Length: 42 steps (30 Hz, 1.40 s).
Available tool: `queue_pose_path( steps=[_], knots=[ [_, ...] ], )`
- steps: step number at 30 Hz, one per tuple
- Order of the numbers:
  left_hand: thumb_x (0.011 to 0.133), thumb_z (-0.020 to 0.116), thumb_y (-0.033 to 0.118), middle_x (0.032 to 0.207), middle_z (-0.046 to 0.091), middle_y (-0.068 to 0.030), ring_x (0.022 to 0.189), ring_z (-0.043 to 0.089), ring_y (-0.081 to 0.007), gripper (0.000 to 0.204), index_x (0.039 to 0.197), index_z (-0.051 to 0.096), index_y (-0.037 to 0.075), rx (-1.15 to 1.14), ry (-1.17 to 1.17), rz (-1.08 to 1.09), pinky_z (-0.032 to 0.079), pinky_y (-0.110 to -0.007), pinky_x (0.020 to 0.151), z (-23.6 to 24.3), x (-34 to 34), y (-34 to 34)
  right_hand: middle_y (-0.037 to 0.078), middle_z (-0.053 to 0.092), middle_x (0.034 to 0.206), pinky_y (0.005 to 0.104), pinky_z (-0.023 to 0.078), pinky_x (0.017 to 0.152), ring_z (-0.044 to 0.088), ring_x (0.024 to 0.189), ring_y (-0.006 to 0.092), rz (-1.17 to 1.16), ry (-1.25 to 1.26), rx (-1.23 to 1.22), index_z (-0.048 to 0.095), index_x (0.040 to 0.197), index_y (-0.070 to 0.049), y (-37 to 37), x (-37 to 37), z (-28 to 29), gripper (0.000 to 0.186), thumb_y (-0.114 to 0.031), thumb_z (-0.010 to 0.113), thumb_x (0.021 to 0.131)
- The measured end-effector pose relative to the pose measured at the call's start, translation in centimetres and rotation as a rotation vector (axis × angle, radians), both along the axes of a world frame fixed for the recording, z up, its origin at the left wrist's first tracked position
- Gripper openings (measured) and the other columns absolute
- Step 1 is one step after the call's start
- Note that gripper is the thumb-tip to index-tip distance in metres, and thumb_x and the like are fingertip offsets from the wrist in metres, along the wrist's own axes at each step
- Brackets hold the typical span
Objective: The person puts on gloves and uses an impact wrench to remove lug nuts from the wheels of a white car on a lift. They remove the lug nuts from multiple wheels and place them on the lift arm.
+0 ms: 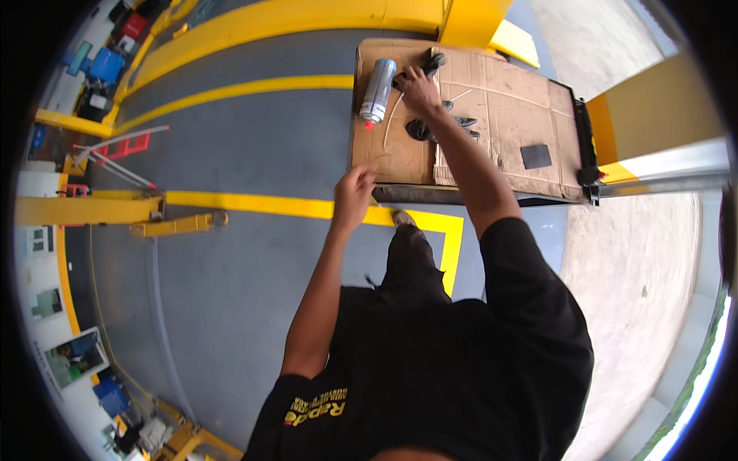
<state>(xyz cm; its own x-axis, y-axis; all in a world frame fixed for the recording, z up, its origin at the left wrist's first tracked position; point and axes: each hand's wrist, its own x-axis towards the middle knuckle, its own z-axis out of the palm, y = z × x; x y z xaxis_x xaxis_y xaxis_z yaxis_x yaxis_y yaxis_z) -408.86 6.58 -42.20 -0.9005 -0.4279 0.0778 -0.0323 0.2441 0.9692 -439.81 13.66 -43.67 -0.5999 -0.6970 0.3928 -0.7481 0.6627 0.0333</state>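
fingers of the right hand [421, 92] touch the far glove [436, 63] by the can [377, 91]; the left hand [355, 194] is curled. i can't tell if either holds anything. looks like picking up, needing a pinch.

Right of the spray can [377, 92], the black glove-like items [417, 130] are partly hidden by the right hand [421, 91], whose grip is obscured.
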Motion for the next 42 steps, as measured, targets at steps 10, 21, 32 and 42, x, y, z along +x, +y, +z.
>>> queue_pose_path(
  steps=[10,21,32,42],
  knots=[
    [0.088,0.073,0.022,0.109,0.055,-0.0138,0.097,0.061,-0.0342,0.019,0.097,0.062,0.009,-0.627,-0.328,0.145,0.053,-0.046,0.079,-4.2,-14.7,4.4,0.015,0.057,0.136,0.0388,0.042,0.105,0.055,0.124,0.0298,0.27,-0.463,-0.704,0.062,0.088,-0.003,10.9,-4.9,16.0,0.015,-0.008,0.076,0.083],
    [0.087,0.06,0.003,0.117,0.055,-0.0134,0.102,0.056,-0.0261,0.014,0.098,0.051,0.003,-0.073,0.143,0.347,0.045,-0.036,0.09,15.8,2.1,1.8,0.01,0.068,0.09,0.0309,0.048,0.084,0.062,0.086,0.0216,0.271,-0.902,-0.503,0.069,0.101,0.002,5.4,10.4,26.1,0.018,-0.014,0.061,0.099],
    [0.09,0.064,0.019,0.097,0.069,-0.0144,0.081,0.069,-0.0339,0.024,0.112,0.06,0.008,-0.195,-0.095,1.486,0.054,-0.045,0.072,20.7,44.7,8.6,0.015,0.063,0.106,0.0383,0.054,0.079,0.066,0.094,0.0327,1.548,-0.839,-0.202,0.069,0.1,0.001,-3.7,62.5,25.2,0.019,0.009,0.058,0.087],
    [0.091,0.066,0.018,0.093,0.072,-0.0144,0.077,0.07,-0.035,0.017,0.104,0.07,0.006,0.035,-0.389,2.292,0.054,-0.044,0.07,12.5,72.1,15.7,0.007,0.067,0.068,0.0383,0.046,0.053,0.061,0.057,0.0213,1.402,-1.273,1.142,0.07,0.083,-0.001,-5.0,100.0,11.5,0.009,-0.007,0.064,0.086]
  ],
)
